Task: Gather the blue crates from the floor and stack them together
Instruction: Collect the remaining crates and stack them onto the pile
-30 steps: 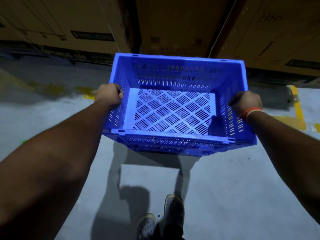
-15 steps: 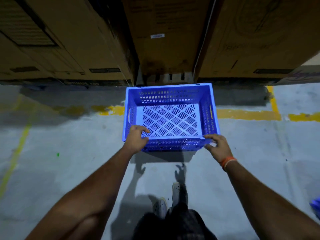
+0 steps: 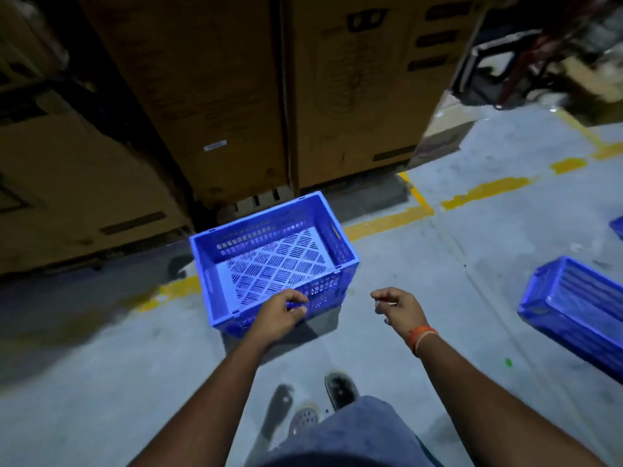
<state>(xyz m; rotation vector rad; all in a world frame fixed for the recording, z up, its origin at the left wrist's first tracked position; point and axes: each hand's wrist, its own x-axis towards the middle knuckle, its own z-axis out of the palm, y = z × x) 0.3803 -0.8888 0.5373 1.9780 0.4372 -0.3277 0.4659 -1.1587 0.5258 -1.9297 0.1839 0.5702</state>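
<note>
An empty blue crate stands upright on the concrete floor, close to tall cardboard boxes. My left hand is at its near wall, with thumb and fingers curled on the rim. My right hand hangs in the air to the right of the crate, apart from it, fingers loosely curled and holding nothing. A second blue crate lies tipped on the floor at the right. The corner of a third blue crate shows at the right edge.
Large cardboard boxes form a wall behind the crate. Worn yellow lines run across the floor. A dark metal cart stands at the upper right. My feet are just below my hands.
The crate went from carried in the air to standing on the floor. My right hand has let go and drawn away. The view has swung right, showing more crates.
</note>
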